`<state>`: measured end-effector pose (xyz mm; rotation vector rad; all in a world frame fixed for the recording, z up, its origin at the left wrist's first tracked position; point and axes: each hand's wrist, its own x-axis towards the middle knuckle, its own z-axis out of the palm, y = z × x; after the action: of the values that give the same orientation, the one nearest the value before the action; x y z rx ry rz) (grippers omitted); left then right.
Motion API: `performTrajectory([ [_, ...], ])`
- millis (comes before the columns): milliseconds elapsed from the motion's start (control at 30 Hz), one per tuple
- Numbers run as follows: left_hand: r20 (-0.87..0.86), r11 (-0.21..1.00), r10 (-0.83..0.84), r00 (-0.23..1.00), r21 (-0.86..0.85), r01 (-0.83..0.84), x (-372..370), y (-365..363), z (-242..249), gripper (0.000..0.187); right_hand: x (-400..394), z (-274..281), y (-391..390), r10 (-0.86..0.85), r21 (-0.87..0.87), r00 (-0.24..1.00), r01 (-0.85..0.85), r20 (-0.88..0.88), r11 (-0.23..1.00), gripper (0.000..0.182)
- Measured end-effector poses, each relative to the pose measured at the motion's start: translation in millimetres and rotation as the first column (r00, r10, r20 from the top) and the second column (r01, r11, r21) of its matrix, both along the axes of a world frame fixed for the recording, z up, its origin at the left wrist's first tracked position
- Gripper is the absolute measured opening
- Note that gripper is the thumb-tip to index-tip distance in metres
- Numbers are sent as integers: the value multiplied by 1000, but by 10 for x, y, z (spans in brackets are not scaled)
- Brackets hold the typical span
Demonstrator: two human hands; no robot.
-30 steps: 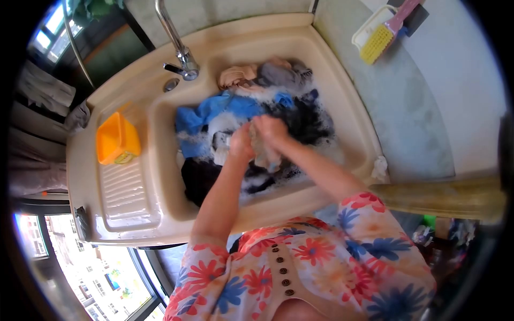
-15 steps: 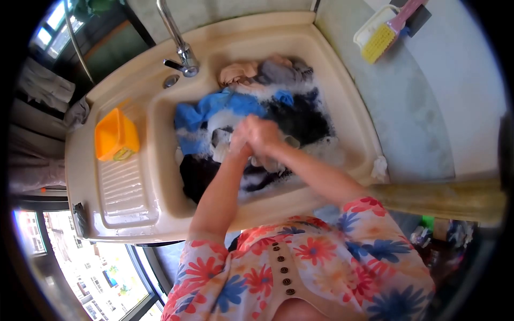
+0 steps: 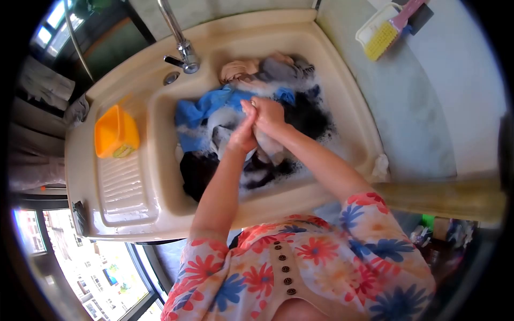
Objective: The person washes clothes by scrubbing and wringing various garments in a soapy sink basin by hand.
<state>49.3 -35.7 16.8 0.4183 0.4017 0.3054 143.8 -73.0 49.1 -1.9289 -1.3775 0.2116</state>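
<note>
My left hand (image 3: 245, 130) and my right hand (image 3: 269, 114) are pressed together over the sink, closed on a wet whitish cloth (image 3: 271, 148). The cloth's lower part hangs out beneath my right hand; the rest is hidden between my palms. Just under my hands, a white and grey garment (image 3: 220, 137) lies in the suds. Behind it a blue garment (image 3: 197, 111) is spread at the left, and a black one (image 3: 306, 119) lies at the right. Another dark garment (image 3: 198, 174) is at the front left.
The beige sink (image 3: 350, 104) has a chrome faucet (image 3: 187, 56) at its back left. Peach cloth (image 3: 238, 70) and grey cloth (image 3: 276, 72) are heaped at the back. An orange container (image 3: 118, 132) sits on the ribbed drainboard (image 3: 123, 187). A yellow-bristled brush (image 3: 383, 41) is at the upper right.
My hands have moved slightly away from me and risen a little, with their fingers now pointing more toward the back. More of the whitish cloth shows below them.
</note>
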Motion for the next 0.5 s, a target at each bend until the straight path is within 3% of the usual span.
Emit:
performTrajectory([
  [67,-7,983,112,994,147,-110,19,33,-100,63,88,-31,51,10,45,967,-22,255,999,31],
  [100,-1,962,170,985,219,-166,26,36,-59,60,117,-175,28,17,80,990,-6,-138,997,32],
  [133,-85,971,210,974,133,-197,6,81,-5,45,139,-312,5,36,108,861,22,-507,994,34],
  [167,-97,959,281,955,70,-275,-11,140,-17,38,158,-377,-33,65,122,600,55,-797,991,36],
  [200,-114,936,351,930,6,-352,-28,210,-72,31,101,-300,-190,-4,-23,382,-44,-924,999,48],
  [233,-134,902,419,898,-55,-429,-54,288,-128,25,27,-357,-371,120,18,344,-284,-931,959,52],
  [267,-122,892,403,907,-171,-419,-105,357,-180,22,56,-330,-385,97,-95,392,-443,-915,892,53],
  [300,-209,874,438,874,-126,-469,-130,344,-261,22,72,-317,-420,79,-211,436,-576,-896,790,54],
  [400,-390,835,528,755,77,-544,-164,408,-590,27,383,-489,-397,98,-349,545,-654,-833,670,52],
  [433,-377,841,537,754,173,-512,-159,439,-811,29,475,-587,-427,-45,-444,655,-459,-754,770,52],
  [467,-364,837,547,754,266,-479,-162,450,-1007,32,562,-692,-436,-127,-459,651,-371,-749,807,53],
  [500,-350,823,556,754,356,-442,-176,368,-825,34,603,-746,-437,-208,-475,638,-280,-742,834,54],
])
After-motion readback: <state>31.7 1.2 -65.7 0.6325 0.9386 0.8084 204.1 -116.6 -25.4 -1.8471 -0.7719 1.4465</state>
